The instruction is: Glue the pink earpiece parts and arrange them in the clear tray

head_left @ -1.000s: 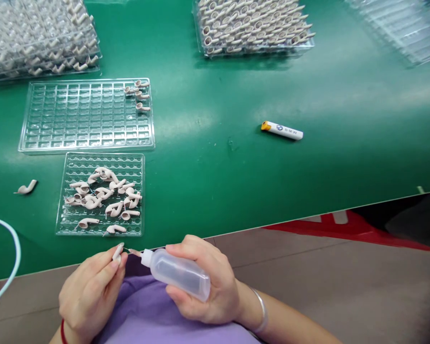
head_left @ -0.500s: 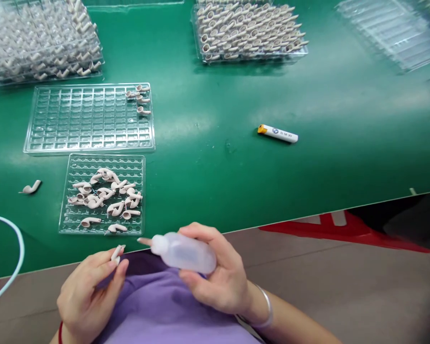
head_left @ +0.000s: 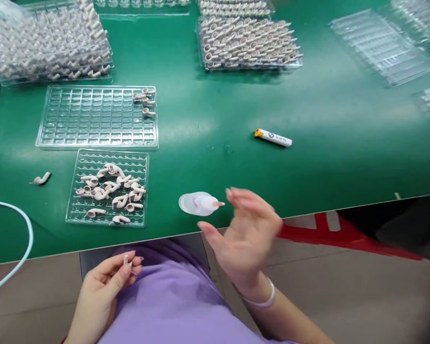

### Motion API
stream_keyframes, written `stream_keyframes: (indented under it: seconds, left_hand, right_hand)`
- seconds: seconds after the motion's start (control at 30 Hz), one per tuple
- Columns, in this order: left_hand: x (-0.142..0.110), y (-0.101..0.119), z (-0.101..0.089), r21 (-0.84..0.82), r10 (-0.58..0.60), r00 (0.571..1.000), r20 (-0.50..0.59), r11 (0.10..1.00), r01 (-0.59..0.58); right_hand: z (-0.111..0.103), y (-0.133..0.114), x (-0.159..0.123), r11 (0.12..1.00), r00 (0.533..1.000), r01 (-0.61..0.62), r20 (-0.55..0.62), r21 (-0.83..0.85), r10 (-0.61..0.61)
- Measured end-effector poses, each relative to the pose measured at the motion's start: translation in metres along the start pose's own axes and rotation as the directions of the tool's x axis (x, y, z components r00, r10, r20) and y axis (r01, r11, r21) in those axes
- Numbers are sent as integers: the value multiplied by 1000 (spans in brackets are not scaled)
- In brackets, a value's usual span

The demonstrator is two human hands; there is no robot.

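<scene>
My left hand (head_left: 109,282) is closed in front of the table edge, pinching a small pale earpiece-like part (head_left: 126,260) that its fingers mostly cover. My right hand (head_left: 245,234) is open, thumb and fingers spread, just right of a translucent squeeze bottle (head_left: 195,204). The bottle stands or leans on the green table, its thin brownish nozzle pointing toward that hand; I cannot tell if they touch. Left of the bottle, a clear tray (head_left: 71,212) holds several loose beige curved parts (head_left: 120,200). One more beige part (head_left: 41,179) lies alone at the left.
Behind, a clear compartment tray (head_left: 42,138) has several parts in its right corner. Stacked filled trays (head_left: 247,45) stand at the back, with more (head_left: 49,48) at back left. A white lighter-like object (head_left: 274,138) lies right of centre. A pale cable (head_left: 30,234) curves at left.
My right hand has let go of the squeeze bottle, which is now on the table, and has opened to its right. My left hand still pinches the small part, now turned differently. The view has shifted slightly.
</scene>
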State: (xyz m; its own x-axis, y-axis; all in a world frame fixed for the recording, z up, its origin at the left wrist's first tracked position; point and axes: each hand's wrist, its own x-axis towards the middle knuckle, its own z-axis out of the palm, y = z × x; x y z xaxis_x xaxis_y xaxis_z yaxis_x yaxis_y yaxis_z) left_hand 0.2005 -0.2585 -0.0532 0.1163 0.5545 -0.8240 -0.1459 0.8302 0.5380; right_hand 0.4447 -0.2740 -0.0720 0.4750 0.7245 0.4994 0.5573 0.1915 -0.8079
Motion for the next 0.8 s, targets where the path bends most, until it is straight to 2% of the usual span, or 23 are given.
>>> stream_keyframes:
  seconds: [0.03,0.07,0.1,0.13,0.2,0.23,0.33,0.47,0.8]
  left_hand:
    - [2,-1,2,-15,-26,1000,-5,1000,26]
    - [4,-2,4,-26,-48,999,1,998,48]
    - [6,-3,7,-37,-65,998,11,997,66]
    - [8,-3,9,-49,-82,996,27,995,83]
    - [11,-2,14,-68,-117,991,68,990,121]
    - [13,-2,16,-73,-129,988,84,988,135]
    - [16,-1,20,-77,-131,986,100,987,139]
    - [18,-1,21,-88,-116,989,93,988,124]
    - [18,-4,17,-3,-34,995,89,999,35]
  right_hand:
    - [0,-5,-6,996,995,84,-57,-16,-85]
    - [3,-9,-12,986,986,164,-23,-23,-165]
    - [6,-14,-17,969,963,246,113,-7,-244]
    - [11,-18,-21,947,913,320,264,15,-312]
    - [23,-24,-27,918,835,395,406,25,-370]
    - [29,-26,-28,912,821,410,432,8,-373]
    - [41,-25,-30,907,805,419,479,-37,-351]
    - [43,-23,-28,903,783,427,516,-43,-346]
    - [44,-21,-31,908,789,417,511,-37,-342]
